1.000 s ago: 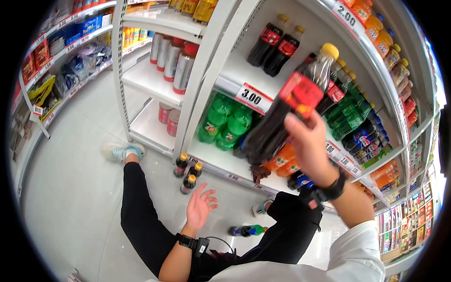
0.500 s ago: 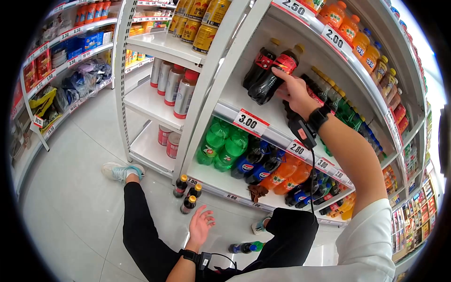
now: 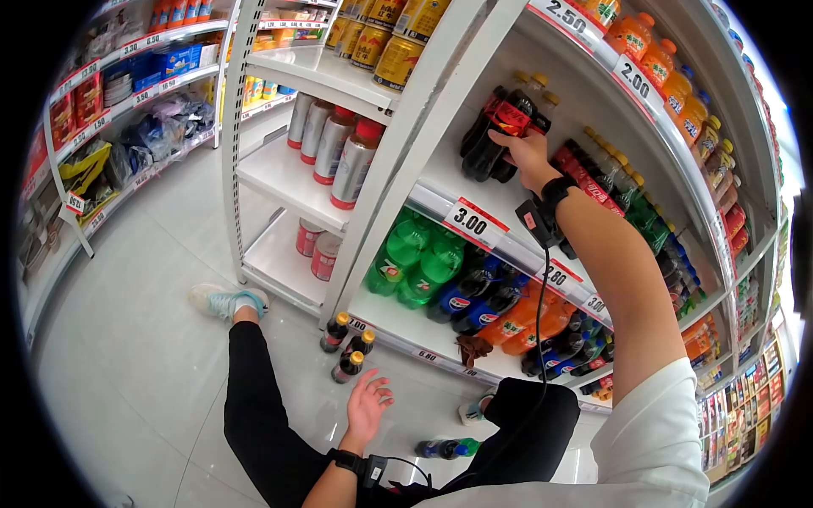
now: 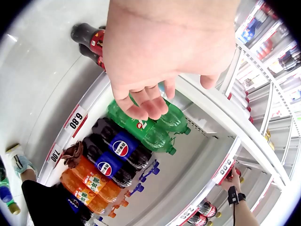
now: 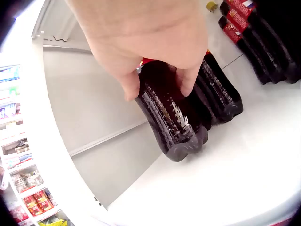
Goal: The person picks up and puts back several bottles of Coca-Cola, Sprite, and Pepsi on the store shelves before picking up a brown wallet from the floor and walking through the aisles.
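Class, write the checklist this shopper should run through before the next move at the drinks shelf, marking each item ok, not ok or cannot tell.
1. Right hand has a grip on the dark red-labelled bottle: ok, thumb and fingers are around it.
2. Left hand is free: ok, open and empty.
3. Held bottle's base sits flat on the shelf: cannot tell, any contact is unclear.
4. Shelf's price label is readable: ok, it shows 3.00.
5. Floor between the legs is free of bottles: not ok, blue- and green-capped bottles are there.
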The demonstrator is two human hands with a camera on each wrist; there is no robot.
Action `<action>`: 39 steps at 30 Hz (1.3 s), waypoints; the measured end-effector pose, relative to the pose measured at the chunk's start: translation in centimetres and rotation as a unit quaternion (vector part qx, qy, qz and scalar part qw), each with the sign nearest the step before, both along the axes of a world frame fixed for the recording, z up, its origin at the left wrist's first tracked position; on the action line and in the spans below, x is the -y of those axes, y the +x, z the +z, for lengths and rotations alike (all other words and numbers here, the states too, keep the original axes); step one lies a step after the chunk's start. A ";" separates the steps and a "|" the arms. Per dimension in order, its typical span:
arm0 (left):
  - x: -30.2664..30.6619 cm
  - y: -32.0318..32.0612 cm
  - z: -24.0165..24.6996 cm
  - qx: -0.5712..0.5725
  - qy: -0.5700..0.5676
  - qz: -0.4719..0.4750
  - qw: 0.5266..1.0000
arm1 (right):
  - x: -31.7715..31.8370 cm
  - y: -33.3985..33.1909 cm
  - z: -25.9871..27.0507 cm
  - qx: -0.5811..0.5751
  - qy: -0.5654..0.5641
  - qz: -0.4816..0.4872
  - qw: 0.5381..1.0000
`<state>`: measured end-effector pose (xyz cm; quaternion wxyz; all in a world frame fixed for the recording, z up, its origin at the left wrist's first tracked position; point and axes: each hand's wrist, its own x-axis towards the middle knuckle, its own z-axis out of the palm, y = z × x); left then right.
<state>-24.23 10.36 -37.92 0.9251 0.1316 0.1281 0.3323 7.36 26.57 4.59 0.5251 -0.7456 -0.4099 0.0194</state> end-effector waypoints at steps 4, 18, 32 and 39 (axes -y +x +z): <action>0.0 0.0 0.1 0.000 0.001 0.003 1.000 | -0.9 0.4 -0.5 0.008 0.008 -0.005 1.000; -0.1 0.1 0.4 -0.014 -0.009 0.000 1.000 | -1.7 0.8 -1.1 0.020 -0.022 -0.023 0.999; -0.2 0.3 -0.1 -0.020 -0.014 0.007 1.000 | -3.1 3.4 -2.1 0.044 0.027 -0.002 0.999; -0.3 0.3 0.1 -0.038 -0.033 0.015 0.999 | -1.7 1.1 -1.1 -0.003 -0.072 -0.047 0.996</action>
